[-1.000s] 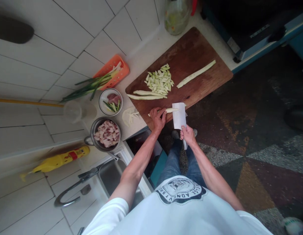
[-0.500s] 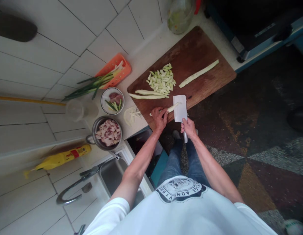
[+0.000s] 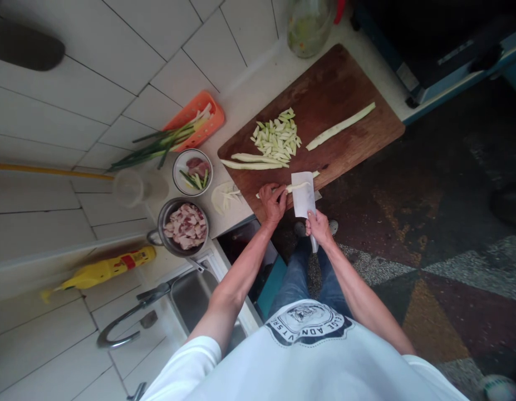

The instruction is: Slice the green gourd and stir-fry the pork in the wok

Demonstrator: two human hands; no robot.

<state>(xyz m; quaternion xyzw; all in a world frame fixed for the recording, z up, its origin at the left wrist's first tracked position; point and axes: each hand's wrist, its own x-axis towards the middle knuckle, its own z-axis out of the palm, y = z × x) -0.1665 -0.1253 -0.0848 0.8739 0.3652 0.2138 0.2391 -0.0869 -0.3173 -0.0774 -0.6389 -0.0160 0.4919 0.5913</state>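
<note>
- Head view: right hand (image 3: pixel 319 225) grips cleaver (image 3: pixel 303 195), blade on strip (image 3: pixel 297 185)
- left hand (image 3: pixel 272 201) at 9 o'clock pins strip on board (image 3: pixel 345 78)
- cut pile (image 3: pixel 278 137) at 12 o'clock, beyond

Soft daylight, perhaps slight edge distortion

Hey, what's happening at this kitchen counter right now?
A person is slicing a pale vegetable strip on a wooden cutting board. The left hand pins the strip down; the right hand grips a cleaver laid across it. A pile of cut pieces and more uncut strips lie farther back.
</note>
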